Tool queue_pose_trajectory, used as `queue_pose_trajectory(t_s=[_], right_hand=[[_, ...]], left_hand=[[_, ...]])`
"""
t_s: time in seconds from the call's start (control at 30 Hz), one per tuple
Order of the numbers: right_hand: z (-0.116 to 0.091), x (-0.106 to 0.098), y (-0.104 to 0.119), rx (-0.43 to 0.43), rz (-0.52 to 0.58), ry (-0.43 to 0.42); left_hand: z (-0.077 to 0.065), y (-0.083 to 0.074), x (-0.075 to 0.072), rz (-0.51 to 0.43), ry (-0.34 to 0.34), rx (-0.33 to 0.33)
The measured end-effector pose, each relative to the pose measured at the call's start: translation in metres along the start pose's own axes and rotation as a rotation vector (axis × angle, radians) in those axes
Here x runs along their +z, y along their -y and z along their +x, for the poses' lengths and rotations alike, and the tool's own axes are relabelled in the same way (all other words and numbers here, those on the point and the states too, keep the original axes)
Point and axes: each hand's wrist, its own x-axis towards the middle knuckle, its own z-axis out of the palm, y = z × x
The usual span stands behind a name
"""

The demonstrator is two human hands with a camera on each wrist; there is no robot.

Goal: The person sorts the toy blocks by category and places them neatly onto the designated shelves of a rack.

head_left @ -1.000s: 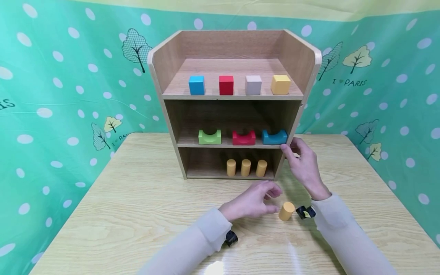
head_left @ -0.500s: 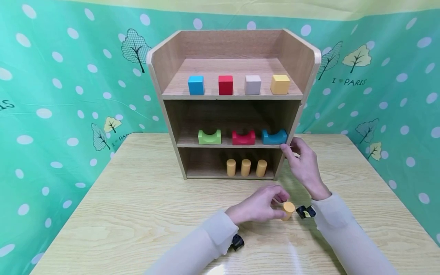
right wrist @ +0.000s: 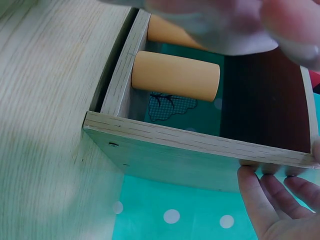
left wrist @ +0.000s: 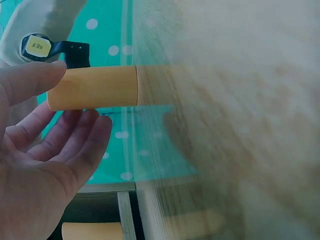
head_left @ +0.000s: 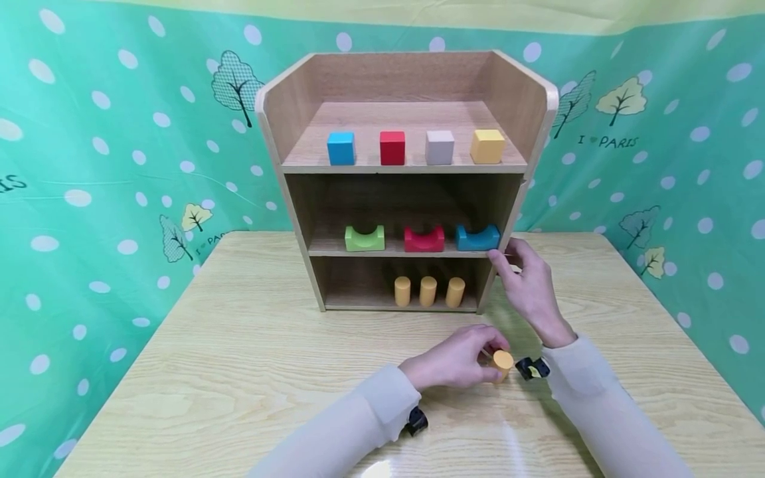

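Observation:
In the head view my left hand pinches an orange wooden cylinder that stands upright on the table, between thumb and fingertips. The left wrist view has the thumb on one side of this cylinder near its top and the fingers on the other side. My right hand grips the right side panel of a small wooden shelf unit, thumb at its front edge. In the right wrist view the fingertips press the panel's outer face.
Three like cylinders stand on the bottom shelf. Green, red and blue notched blocks line the middle one. Several coloured cubes sit on top. A patterned green cloth hangs behind the table.
My left hand has moved right and slightly toward me, and its thumb and fingers have closed on the standing cylinder. The right hand stays at the shelf unit's side.

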Motion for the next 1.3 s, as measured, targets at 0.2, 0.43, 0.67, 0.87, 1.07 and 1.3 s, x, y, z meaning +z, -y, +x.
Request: queue_pose_trajectory(t_s=[0.2, 0.43, 0.67, 0.87, 1.07, 1.3], right_hand=[[-0.0004, 0.0001, 0.0003, 0.009, 0.004, 0.002], [-0.0003, -0.0003, 0.0001, 0.013, 0.003, 0.008], [-0.0005, -0.0006, -0.0005, 0.023, 0.000, 0.017], [-0.0004, -0.0007, -0.0013, 0.021, 0.003, 0.019], [-0.0004, -0.0007, -0.0011, 0.018, 0.001, 0.016], [-0.0001, -0.0011, -0.0005, 0.014, 0.003, 0.015]], left_hand=[[0.0020, 0.0000, -0.0002, 0.010, 0.015, -0.003], [0.0034, -0.0005, 0.0002, 0.053, 0.041, -0.020], [0.0037, 0.0003, 0.0003, 0.064, 0.044, -0.018], [0.0020, 0.0001, -0.0024, 0.067, 0.050, -0.017], [0.0010, 0.0026, -0.0024, 0.054, 0.048, -0.019], [0.0015, 0.0012, -0.0014, 0.059, 0.054, -0.048]])
